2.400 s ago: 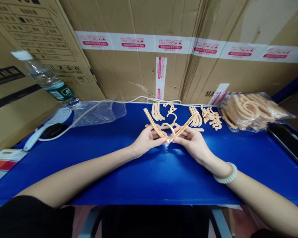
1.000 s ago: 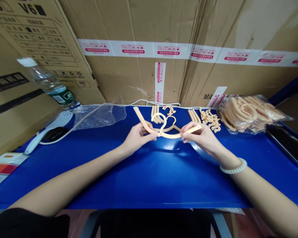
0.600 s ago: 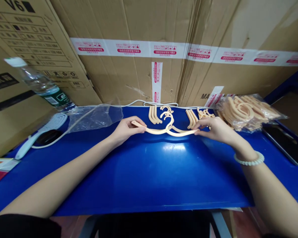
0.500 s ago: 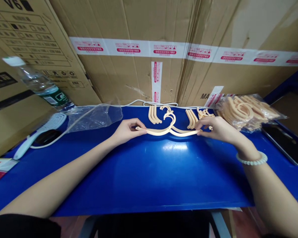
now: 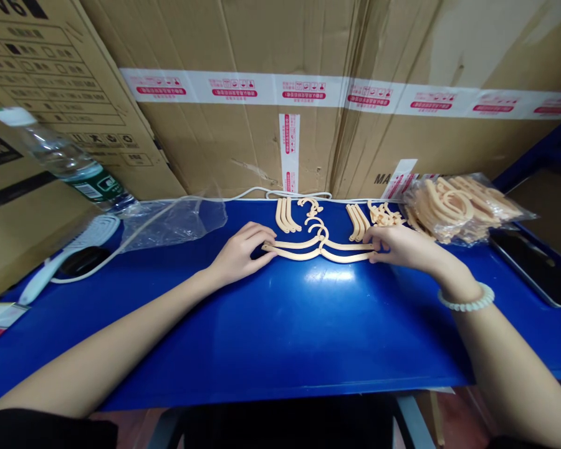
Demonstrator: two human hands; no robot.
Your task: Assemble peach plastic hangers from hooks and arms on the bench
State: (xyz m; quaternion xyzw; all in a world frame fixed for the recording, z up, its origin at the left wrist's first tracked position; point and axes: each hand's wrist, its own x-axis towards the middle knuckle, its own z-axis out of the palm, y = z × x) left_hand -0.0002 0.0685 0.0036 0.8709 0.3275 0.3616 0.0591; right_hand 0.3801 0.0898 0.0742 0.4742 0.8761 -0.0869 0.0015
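Observation:
Two cream plastic clothes hangers lie flat on the blue table, one in front of the other. The front hanger [image 5: 297, 255] has its ends between the thumb and fingers of my left hand [image 5: 240, 252] and my right hand [image 5: 402, 246]. Just behind it is the rear hanger [image 5: 346, 246], whose ends are partly hidden by my fingers. Their hooks overlap at the middle. Beyond them are curved hanger arms [image 5: 287, 215] and loose hooks [image 5: 311, 204] on the left. More curved arms [image 5: 357, 222] and a heap of small cream pieces [image 5: 386, 214] lie on the right.
A clear bag of hanger parts [image 5: 462, 206] and a phone [image 5: 533, 265] are at the right. On the left stand a water bottle [image 5: 93, 181], a hairbrush [image 5: 70, 249], a black oval object [image 5: 85, 260] and an empty plastic bag [image 5: 177, 221]. Cardboard boxes [image 5: 243, 143] wall off the back.
The front hanger, earlier raised slightly between my hands, has come down onto the table in front of the rear one. The rear hanger now shows more clearly. My left fingers have spread a little.

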